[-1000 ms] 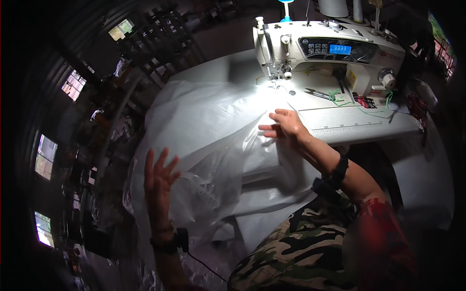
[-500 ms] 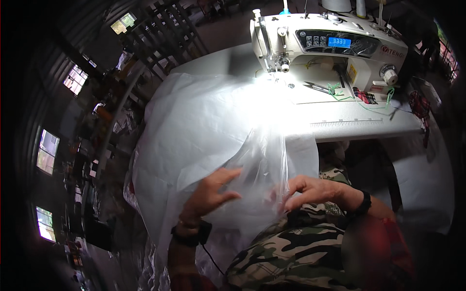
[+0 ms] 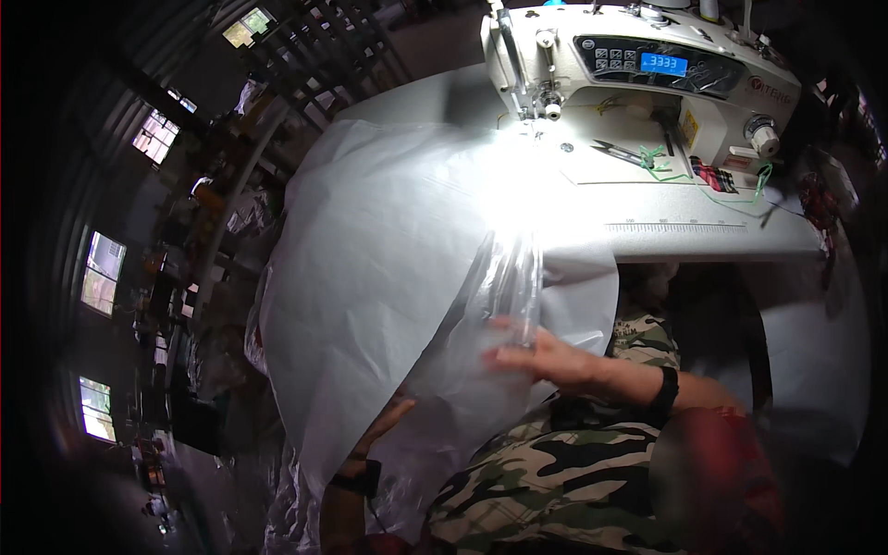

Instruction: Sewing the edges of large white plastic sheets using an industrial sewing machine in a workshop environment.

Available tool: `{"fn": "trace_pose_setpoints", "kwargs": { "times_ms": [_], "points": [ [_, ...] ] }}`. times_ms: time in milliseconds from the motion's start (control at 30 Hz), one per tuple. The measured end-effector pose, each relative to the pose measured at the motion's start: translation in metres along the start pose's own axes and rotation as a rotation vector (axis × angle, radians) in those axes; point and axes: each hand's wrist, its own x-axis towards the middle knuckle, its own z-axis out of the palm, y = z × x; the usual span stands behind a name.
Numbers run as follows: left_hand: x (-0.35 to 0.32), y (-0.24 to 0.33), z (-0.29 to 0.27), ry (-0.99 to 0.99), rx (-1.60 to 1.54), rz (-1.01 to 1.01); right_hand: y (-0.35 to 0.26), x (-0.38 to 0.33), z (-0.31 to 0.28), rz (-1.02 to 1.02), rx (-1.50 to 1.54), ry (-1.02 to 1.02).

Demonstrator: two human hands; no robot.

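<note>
A large white plastic-like sheet [image 3: 361, 268] drapes from the sewing machine [image 3: 647, 65] down toward my lap. Clear thin film [image 3: 507, 277] hangs in folds from the brightly lit needle area. My right hand [image 3: 546, 356] is at the film's lower part, fingers apart and slightly blurred, some seen through the film. At the white sheet's slanting lower edge is my left hand [image 3: 381, 427]; the sheet covers part of it, and most of its fingers are hidden. Glare washes out the material under the needle.
On the machine bed [image 3: 684, 242] lie metal snips [image 3: 618, 151], green thread [image 3: 659, 165] and a plaid scrap [image 3: 712, 176]. Another plaid cloth piece [image 3: 819, 199] hangs at the right end. White material [image 3: 814, 342] hangs at far right. Slatted wooden racks [image 3: 342, 55] stand behind.
My left hand has moved down and partly under the white sheet's edge. My right hand has shifted left and up along the film, its fingers spreading. The view has shifted slightly.
</note>
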Motion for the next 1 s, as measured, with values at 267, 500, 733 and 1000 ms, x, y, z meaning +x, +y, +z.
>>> {"fn": "trace_pose_setpoints", "kwargs": {
  "times_ms": [267, 500, 733, 1000],
  "points": [
    [0.017, 0.076, 0.219, -0.043, 1.445, 0.858, -0.032, 0.016, 0.022, -0.239, 0.358, 0.271],
    [0.015, 0.122, 0.217, 0.158, 0.290, 0.576, -0.041, 0.026, -0.005, -0.325, 0.437, 0.247],
    [0.024, 0.168, 0.237, 0.332, 0.094, 0.584, -0.085, 0.055, -0.075, -0.490, 0.559, 0.550],
    [0.027, 0.180, 0.233, 0.155, 0.010, 0.599, -0.087, 0.058, -0.081, -0.390, 0.575, 0.373]
  ]
}}
